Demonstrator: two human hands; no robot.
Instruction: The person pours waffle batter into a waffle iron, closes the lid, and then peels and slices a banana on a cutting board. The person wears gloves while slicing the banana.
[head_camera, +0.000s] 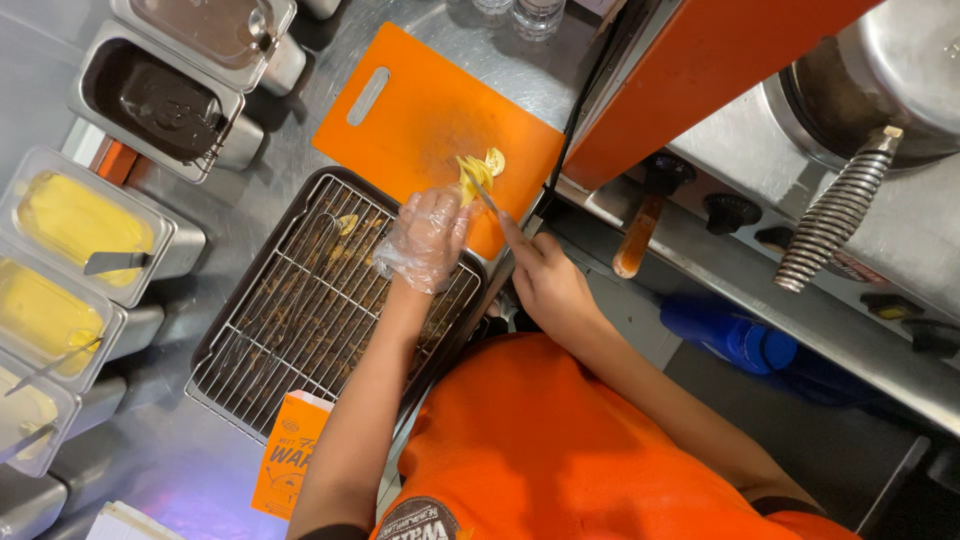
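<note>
**Yellow slices under our knife on the orange board**

Orange cutting board (420, 120) lies on the steel worktop (250, 205), at 12 o'clock from the wire rack (300, 320). Our left hand (425, 240), in a thin plastic glove, pinches the yellow food (472, 175) at the board's 5 o'clock edge. Our right hand (545, 280) is closed on a small knife (487, 200). We judge the slices light, soft and slippery, best held by the edges.

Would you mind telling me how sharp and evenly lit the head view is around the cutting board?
In the head view, the orange cutting board is bright and sharp; the gloved left hand shows glare on its plastic; the right hand and its knife look slightly soft; the wire rack sits in dimmer light; a bluish glow tints the steel counter at the bottom left.
</note>
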